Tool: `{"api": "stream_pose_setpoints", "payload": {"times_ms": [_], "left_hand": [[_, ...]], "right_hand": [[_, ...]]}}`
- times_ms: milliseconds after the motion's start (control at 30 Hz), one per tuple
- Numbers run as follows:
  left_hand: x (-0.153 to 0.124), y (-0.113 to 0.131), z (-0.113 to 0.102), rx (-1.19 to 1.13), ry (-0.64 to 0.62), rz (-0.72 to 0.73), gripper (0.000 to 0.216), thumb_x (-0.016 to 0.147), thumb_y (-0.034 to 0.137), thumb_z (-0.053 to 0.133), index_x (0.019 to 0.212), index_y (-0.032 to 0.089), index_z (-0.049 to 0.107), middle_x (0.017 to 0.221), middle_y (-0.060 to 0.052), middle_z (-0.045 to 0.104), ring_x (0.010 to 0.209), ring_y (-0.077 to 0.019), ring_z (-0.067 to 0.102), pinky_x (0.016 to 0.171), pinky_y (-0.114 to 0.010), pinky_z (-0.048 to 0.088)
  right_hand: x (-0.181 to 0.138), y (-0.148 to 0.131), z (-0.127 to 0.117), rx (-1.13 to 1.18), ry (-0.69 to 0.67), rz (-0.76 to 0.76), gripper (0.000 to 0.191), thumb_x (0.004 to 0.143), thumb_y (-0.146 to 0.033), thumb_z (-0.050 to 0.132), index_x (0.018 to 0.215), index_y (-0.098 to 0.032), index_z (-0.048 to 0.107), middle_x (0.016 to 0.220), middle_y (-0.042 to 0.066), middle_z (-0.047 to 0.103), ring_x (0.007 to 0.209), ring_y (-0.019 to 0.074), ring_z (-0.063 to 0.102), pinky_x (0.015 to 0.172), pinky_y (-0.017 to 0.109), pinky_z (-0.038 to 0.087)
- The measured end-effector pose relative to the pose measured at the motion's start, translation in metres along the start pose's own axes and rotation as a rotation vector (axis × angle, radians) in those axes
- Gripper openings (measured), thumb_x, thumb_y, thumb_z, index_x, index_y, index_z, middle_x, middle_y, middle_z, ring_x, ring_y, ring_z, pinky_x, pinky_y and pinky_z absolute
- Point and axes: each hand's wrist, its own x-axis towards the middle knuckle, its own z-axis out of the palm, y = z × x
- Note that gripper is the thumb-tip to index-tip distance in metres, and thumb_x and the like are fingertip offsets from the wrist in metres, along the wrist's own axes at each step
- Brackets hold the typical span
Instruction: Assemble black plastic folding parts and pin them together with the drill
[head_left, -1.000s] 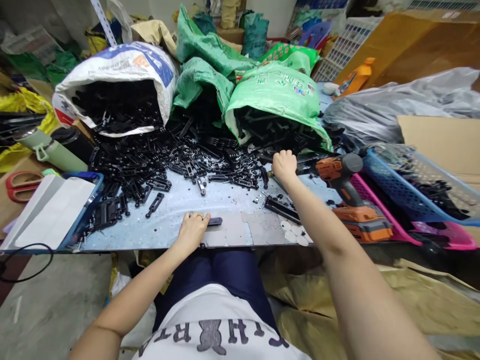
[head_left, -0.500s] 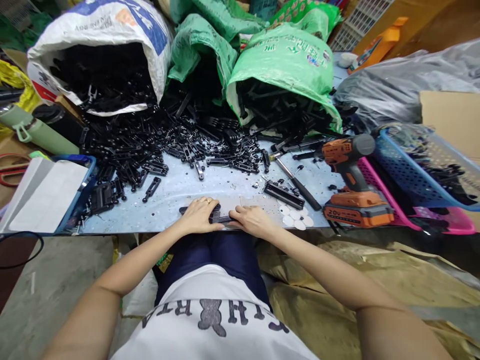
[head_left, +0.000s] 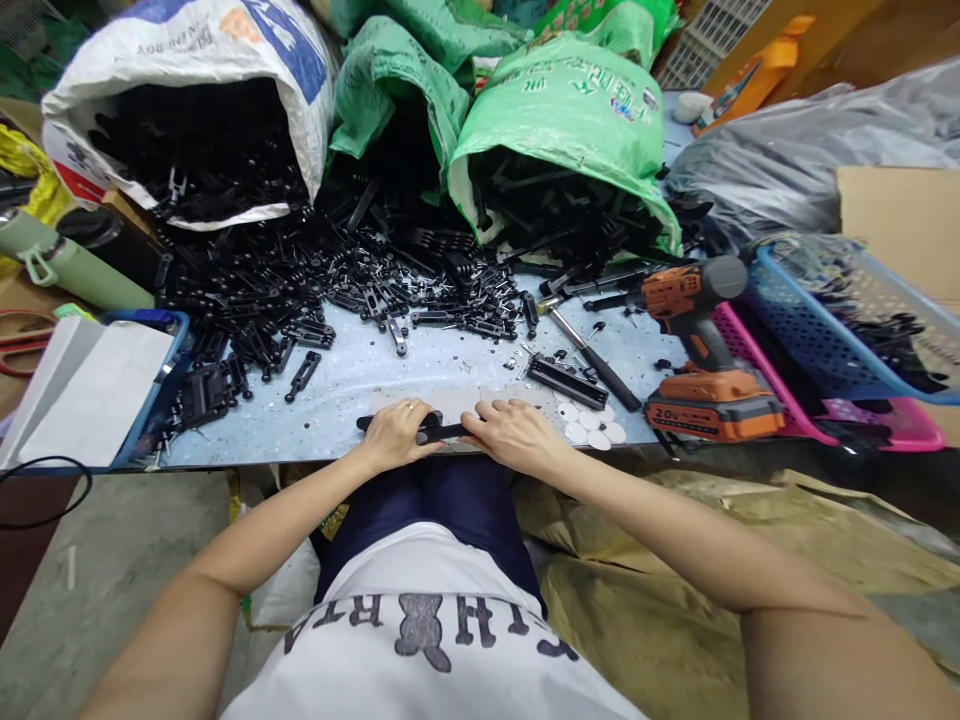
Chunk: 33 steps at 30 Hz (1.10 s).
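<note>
At the table's front edge my left hand (head_left: pixel 397 433) is closed around a black jointed bar (head_left: pixel 448 432), and part of the bar sticks out past the fingers on the left. The fingers of my right hand (head_left: pixel 514 432) grip the bar's other end. Between the hands a short dark length of it shows; the gripped ends are hidden. Just right of my right hand lie a long black slotted part (head_left: pixel 568 383) and several white discs (head_left: pixel 598 425). A hammer (head_left: pixel 596 357) rests behind them, its dark handle pointing toward me.
Black parts and screws (head_left: pixel 262 290) are heaped along the back, spilling from a white sack (head_left: pixel 202 55) and a green sack (head_left: pixel 562 110). On the right stand an orange cordless drill (head_left: pixel 712 405) and a blue basket (head_left: pixel 817 330). A blue tray (head_left: pixel 161 400) sits at left.
My right hand has shifted slightly right and up, and more of the black bar shows between my hands. The left hand stays nearly in place. The view has tilted a little.
</note>
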Motion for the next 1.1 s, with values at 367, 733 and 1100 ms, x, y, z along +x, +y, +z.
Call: {"api": "stream_pose_setpoints", "payload": {"times_ms": [367, 733, 1100], "left_hand": [[0.106, 0.007, 0.001, 0.073, -0.132, -0.071, 0.036, 0.091, 0.024, 0.037, 0.127, 0.023, 0.042, 0.123, -0.01, 0.05, 0.111, -0.0235, 0.047, 0.088, -0.039, 0.041], [0.172, -0.008, 0.021, 0.145, -0.118, -0.2, 0.029, 0.082, -0.002, 0.035, 0.092, 0.006, 0.061, 0.096, -0.017, 0.061, 0.089, -0.0226, 0.058, 0.077, -0.034, 0.046], [-0.001, -0.032, -0.016, -0.389, 0.507, -0.447, 0.021, 0.087, 0.029, 0.05, 0.097, 0.017, 0.063, 0.085, -0.004, 0.067, 0.075, -0.0139, 0.064, 0.073, -0.028, 0.052]], "right_hand": [[-0.005, 0.029, 0.068, 0.204, 0.183, 0.034, 0.04, 0.093, -0.049, 0.033, 0.094, -0.017, 0.058, 0.09, 0.007, 0.058, 0.083, 0.0178, 0.054, 0.071, 0.028, 0.035], [-0.002, 0.089, 0.061, 0.303, 0.314, 0.493, 0.036, 0.095, -0.032, 0.026, 0.11, -0.014, 0.053, 0.107, 0.017, 0.057, 0.101, 0.0252, 0.049, 0.083, 0.035, 0.039], [0.029, 0.172, 0.049, 0.432, 0.415, 0.868, 0.024, 0.084, -0.018, 0.047, 0.101, -0.009, 0.061, 0.101, 0.016, 0.061, 0.091, 0.0197, 0.055, 0.083, 0.031, 0.042]]}}
